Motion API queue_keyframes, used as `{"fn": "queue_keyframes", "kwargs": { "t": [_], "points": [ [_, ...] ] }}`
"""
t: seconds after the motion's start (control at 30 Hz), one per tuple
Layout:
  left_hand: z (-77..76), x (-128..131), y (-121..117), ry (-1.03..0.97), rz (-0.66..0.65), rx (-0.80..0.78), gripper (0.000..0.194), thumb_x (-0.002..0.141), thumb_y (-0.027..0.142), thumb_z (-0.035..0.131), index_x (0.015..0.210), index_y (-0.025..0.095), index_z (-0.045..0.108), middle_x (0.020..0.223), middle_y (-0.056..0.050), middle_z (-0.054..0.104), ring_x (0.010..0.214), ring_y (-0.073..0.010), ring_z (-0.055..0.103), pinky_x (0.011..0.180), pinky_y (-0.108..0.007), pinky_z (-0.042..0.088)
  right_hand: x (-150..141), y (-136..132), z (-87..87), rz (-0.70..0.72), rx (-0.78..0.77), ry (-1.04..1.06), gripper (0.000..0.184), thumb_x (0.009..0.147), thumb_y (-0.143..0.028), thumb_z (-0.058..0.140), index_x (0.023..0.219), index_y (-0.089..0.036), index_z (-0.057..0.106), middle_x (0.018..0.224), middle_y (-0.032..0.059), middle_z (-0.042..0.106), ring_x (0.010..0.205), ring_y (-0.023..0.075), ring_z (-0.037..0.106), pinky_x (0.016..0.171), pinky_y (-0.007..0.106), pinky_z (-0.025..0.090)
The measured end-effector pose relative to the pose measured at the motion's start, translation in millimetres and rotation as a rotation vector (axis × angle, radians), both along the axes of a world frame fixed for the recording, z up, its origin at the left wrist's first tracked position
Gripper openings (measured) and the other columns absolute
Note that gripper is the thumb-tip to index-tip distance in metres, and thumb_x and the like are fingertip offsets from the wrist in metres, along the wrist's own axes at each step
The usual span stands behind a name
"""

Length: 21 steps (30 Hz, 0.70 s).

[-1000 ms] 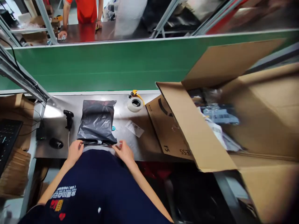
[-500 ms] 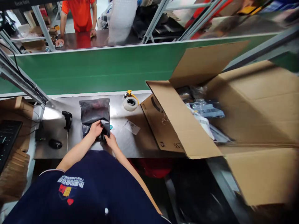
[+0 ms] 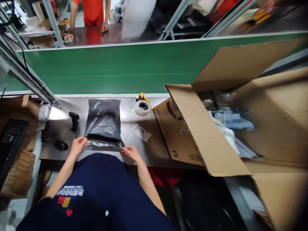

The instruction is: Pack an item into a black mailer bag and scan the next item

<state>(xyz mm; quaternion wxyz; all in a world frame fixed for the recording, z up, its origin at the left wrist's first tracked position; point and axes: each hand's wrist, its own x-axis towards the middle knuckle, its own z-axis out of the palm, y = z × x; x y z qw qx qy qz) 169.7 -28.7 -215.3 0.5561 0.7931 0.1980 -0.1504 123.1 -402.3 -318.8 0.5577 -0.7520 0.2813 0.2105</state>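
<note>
Pinching opposite ends of the shiny strip (image 3: 104,144), the left hand (image 3: 79,146) and right hand (image 3: 132,152) hold the near edge of the grey bag (image 3: 103,115), lying on the metal table (image 3: 155,149); uneven pulling could crease the thin plastic.

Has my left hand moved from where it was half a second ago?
Yes: judged against the black mouse, the left hand has moved leftward, closer to it, along the grey bag.
</note>
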Motion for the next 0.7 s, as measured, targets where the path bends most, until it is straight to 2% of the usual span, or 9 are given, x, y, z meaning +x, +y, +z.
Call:
{"fn": "queue_keyframes", "kwargs": {
  "t": [0.03,0.1,0.17,0.27,0.4,0.5,0.6,0.63,0.7],
  "points": [
    [-1.5,-2.5,6.7,-0.06,0.047,0.064,0.039,0.084,0.038,0.081,0.115,0.015,0.073,0.111,-0.015,0.078,0.096,-0.0259,0.074,0.09,-0.038,0.058,2.9,-4.3,-0.3,0.004,-0.072,-0.018,0.018,0.084,-0.03,0.072,0.089,-0.014,0.075,0.087,0.0138,0.08,0.078,0.0241,0.075,0.072,0.033,0.058],
    [-8.6,3.8,10.9,-0.108,0.155,0.157,0.06,0.078,0.032,0.088,0.132,0.016,0.067,0.129,-0.016,0.075,0.113,-0.0262,0.072,0.098,-0.036,0.055,16.9,-8.0,-1.6,0.01,-0.236,-0.065,0.029,0.09,-0.026,0.061,0.111,-0.012,0.077,0.117,0.0198,0.079,0.105,0.0278,0.075,0.096,0.039,0.058],
    [-18.3,22.2,4.7,-0.012,0.208,0.139,0.062,0.08,0.029,0.088,0.135,0.014,0.064,0.126,-0.016,0.076,0.111,-0.0252,0.072,0.097,-0.035,0.055,38.7,-3.5,-4.2,0.04,-0.364,-0.119,0.039,0.095,-0.027,0.057,0.127,-0.011,0.073,0.138,0.0224,0.07,0.126,0.0314,0.067,0.111,0.044,0.051],
    [-31.1,54.6,-13.1,0.134,0.19,0.059,0.035,0.087,0.035,0.083,0.11,0.011,0.072,0.09,-0.01,0.076,0.087,-0.0226,0.07,0.081,-0.032,0.056,74.1,14.5,-8.6,0.158,-0.439,-0.193,0.046,0.096,-0.029,0.063,0.139,-0.014,0.069,0.147,0.0203,0.064,0.136,0.0326,0.057,0.115,0.042,0.047],
    [-38.1,70.6,-26.5,0.16,0.138,0.013,0.037,0.08,0.045,0.09,0.079,0.014,0.07,0.066,-0.003,0.066,0.076,-0.0207,0.065,0.071,-0.029,0.053,100.4,29.0,-9.9,0.285,-0.488,-0.243,0.04,0.096,-0.021,0.064,0.135,-0.018,0.073,0.141,0.0157,0.068,0.129,0.0281,0.058,0.111,0.037,0.045],
    [-37.5,59.1,-23.0,0.157,0.142,-0.024,0.043,0.079,0.051,0.091,0.074,0.016,0.067,0.061,0.0,0.06,0.069,-0.0177,0.062,0.066,-0.028,0.05,95.2,14.9,-10.1,0.27,-0.553,-0.228,0.038,0.099,-0.029,0.064,0.133,-0.013,0.073,0.136,0.02,0.068,0.127,0.032,0.058,0.111,0.042,0.045],
    [-35.3,39.0,-13.0,0.184,0.152,-0.051,0.047,0.077,0.054,0.092,0.072,0.016,0.064,0.054,0.005,0.051,0.056,-0.0126,0.052,0.058,-0.026,0.046,76.1,-6.7,-13.6,0.202,-0.617,-0.23,0.049,0.098,-0.033,0.06,0.141,-0.01,0.068,0.148,0.0249,0.061,0.135,0.0381,0.054,0.115,0.05,0.043],
    [-34.7,32.5,-9.1,0.199,0.152,-0.061,0.047,0.076,0.053,0.093,0.072,0.016,0.064,0.054,0.005,0.049,0.052,-0.0112,0.049,0.056,-0.025,0.046,68.5,-10.6,-15.7,0.155,-0.612,-0.255,0.052,0.097,-0.034,0.058,0.143,-0.01,0.066,0.152,0.0252,0.06,0.138,0.0389,0.054,0.116,0.051,0.043],
    [-34.1,21.8,-1.7,0.225,0.149,-0.083,0.046,0.074,0.051,0.094,0.075,0.015,0.066,0.057,0.005,0.054,0.051,-0.0099,0.05,0.055,-0.024,0.048,53.2,-9.5,-20.5,0.031,-0.483,-0.312,0.058,0.096,-0.041,0.055,0.144,-0.009,0.064,0.15,0.0251,0.062,0.136,0.0377,0.058,0.114,0.051,0.046]
  ]
}}
